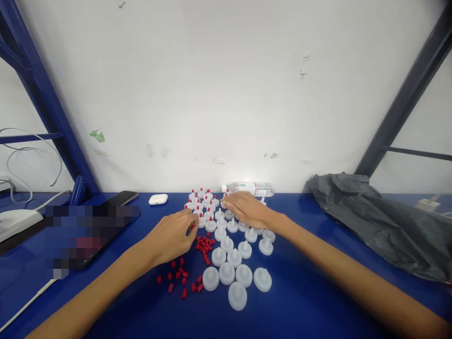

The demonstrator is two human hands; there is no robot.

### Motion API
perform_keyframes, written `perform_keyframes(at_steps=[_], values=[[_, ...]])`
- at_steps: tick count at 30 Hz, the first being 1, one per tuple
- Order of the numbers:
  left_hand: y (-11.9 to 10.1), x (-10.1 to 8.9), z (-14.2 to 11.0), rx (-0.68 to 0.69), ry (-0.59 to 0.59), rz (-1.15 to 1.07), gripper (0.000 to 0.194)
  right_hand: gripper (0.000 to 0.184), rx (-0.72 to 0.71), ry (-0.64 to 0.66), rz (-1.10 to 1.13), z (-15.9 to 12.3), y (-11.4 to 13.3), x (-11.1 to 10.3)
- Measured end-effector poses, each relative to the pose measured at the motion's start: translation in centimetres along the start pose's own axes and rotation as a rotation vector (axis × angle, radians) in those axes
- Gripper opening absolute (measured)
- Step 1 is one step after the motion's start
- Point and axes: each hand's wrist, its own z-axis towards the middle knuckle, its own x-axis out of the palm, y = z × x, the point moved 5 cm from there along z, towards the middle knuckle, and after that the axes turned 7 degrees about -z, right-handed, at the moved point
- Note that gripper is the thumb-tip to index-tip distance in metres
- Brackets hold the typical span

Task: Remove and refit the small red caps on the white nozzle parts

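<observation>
My left hand [176, 237] is curled at the left of a group of white nozzle lids, thumb and index finger closed in a pinch. A bit of red cap [192, 226] shows between them. My right hand [245, 207] reaches over the back of the group, fingers stretched out, fingertips beside a lid at the rear; what lies under the palm is hidden. Lids at the back left, such as this lid [210, 225], wear red caps on their nozzles. Nearer lids, like this white lid [238, 296], have bare nozzles. Loose red caps [204, 245] lie in scattered piles beside my left hand.
A clear plastic bottle [263, 189] lies against the wall behind the lids. A white earbud case [158, 199] and a phone [122, 197] are at the left, near a dark, partly blurred device [102, 249]. A grey plastic bag [370, 221] covers the right side.
</observation>
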Motion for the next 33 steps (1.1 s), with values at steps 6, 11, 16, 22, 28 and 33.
perform_keyframes(at_steps=[6, 11, 16, 22, 28, 33], values=[[0.1, 0.2, -0.1, 0.016, 0.035, -0.006, 0.017, 0.051, 0.003, 0.060, 0.006, -0.1, -0.1, -0.2], [0.2, 0.4, 0.0, 0.004, 0.057, -0.011, 0.016, 0.056, 0.051, 0.064, -0.026, 0.1, 0.0, -0.5], [0.0, 0.5, -0.1, 0.014, 0.061, -0.010, 0.011, 0.053, 0.161, 0.043, -0.086, 0.1, -0.6, -0.3], [-0.5, -0.4, -0.2, 0.047, -0.029, -0.024, 0.024, 0.058, 0.192, 0.143, -0.114, 1.6, -1.4, 1.2], [-0.7, -1.7, -0.1, 0.017, -0.161, -0.042, 0.031, 0.047, 0.163, 0.076, -0.127, 3.3, -1.0, -1.5], [-0.5, -2.6, -0.3, -0.050, -0.302, -0.191, 0.023, 0.018, 0.055, -0.028, -0.051, 3.7, 2.3, -5.2]])
